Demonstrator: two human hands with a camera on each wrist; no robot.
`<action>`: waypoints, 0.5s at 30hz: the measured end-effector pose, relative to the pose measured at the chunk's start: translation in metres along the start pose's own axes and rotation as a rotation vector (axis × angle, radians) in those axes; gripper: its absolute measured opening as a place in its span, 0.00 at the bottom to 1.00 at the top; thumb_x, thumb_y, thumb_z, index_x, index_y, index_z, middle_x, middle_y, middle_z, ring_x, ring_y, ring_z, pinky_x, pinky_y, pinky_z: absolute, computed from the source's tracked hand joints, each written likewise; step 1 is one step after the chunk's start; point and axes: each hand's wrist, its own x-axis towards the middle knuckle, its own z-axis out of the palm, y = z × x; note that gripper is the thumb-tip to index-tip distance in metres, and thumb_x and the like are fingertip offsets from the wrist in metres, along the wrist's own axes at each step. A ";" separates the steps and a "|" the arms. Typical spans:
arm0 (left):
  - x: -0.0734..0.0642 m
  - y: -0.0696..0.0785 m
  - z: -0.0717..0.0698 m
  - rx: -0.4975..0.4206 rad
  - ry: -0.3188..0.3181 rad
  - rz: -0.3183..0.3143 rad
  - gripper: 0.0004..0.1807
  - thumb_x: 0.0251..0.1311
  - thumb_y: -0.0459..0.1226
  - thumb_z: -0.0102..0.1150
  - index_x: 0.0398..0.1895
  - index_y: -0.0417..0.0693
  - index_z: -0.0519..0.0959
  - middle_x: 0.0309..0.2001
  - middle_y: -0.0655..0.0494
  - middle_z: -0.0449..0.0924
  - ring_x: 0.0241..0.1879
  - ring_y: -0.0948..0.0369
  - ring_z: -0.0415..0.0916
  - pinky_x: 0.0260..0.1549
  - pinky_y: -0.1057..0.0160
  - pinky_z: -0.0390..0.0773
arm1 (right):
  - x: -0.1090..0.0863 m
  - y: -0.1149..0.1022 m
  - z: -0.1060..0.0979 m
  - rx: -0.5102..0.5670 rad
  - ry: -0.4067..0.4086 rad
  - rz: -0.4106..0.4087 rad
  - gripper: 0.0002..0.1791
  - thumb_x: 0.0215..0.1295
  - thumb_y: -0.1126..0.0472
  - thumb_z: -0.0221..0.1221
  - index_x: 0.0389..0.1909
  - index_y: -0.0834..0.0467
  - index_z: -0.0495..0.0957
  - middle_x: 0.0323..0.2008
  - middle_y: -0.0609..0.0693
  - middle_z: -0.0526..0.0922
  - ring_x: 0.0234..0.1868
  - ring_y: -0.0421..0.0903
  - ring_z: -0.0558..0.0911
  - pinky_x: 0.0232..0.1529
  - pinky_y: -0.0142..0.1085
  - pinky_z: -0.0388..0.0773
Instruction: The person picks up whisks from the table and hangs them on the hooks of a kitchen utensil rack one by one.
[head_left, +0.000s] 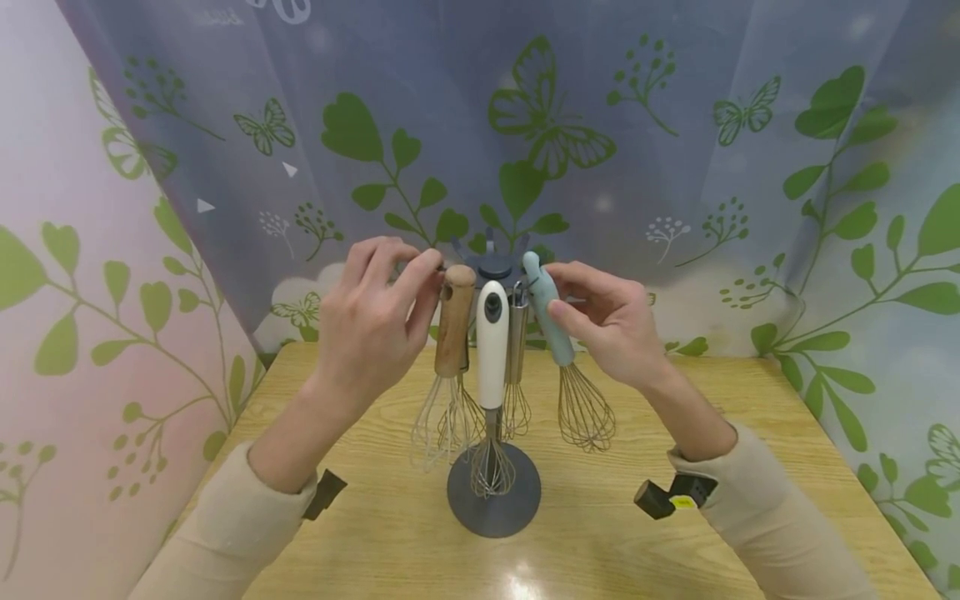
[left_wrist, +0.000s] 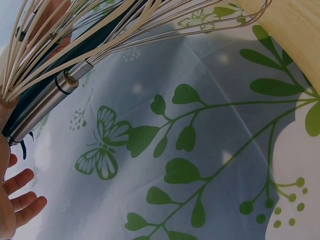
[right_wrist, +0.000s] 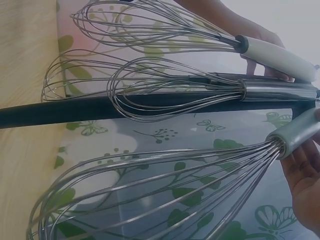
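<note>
My right hand (head_left: 611,321) pinches the light blue handle of a wire whisk (head_left: 551,312) between thumb and fingers, at the right of the dark whisk stand (head_left: 495,268). The whisk slants, wires (right_wrist: 150,185) downward and outward. My left hand (head_left: 371,312) has its fingertips at the top of a wooden-handled whisk (head_left: 454,325), beside a dark hook tip; I cannot tell whether it grips there. Lower fingers (left_wrist: 25,200) of that hand curl loosely in the left wrist view. A white-handled whisk (head_left: 492,350) hangs in front, with a steel-handled whisk (head_left: 516,342) behind it.
The stand's round dark base (head_left: 495,517) sits on a wood-grain table (head_left: 360,517). Its dark pole (right_wrist: 60,111) runs between the whisks in the right wrist view. Behind hangs a curtain (head_left: 450,75) printed with leaves and butterflies, and similar patterned walls flank the table.
</note>
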 end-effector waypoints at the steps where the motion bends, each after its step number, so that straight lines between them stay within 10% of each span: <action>1: 0.000 0.000 0.000 0.000 0.000 0.000 0.06 0.72 0.35 0.60 0.45 0.45 0.84 0.39 0.47 0.82 0.48 0.46 0.79 0.26 0.52 0.84 | 0.000 0.000 0.000 0.001 0.000 -0.001 0.27 0.67 0.77 0.61 0.57 0.45 0.86 0.43 0.39 0.89 0.41 0.35 0.87 0.41 0.26 0.87; 15: 0.000 -0.001 -0.001 0.003 0.007 0.009 0.05 0.72 0.35 0.60 0.45 0.45 0.84 0.39 0.47 0.82 0.48 0.46 0.79 0.24 0.53 0.83 | -0.002 0.006 0.006 0.051 -0.004 -0.009 0.36 0.64 0.83 0.55 0.59 0.42 0.84 0.45 0.37 0.89 0.43 0.34 0.86 0.44 0.26 0.87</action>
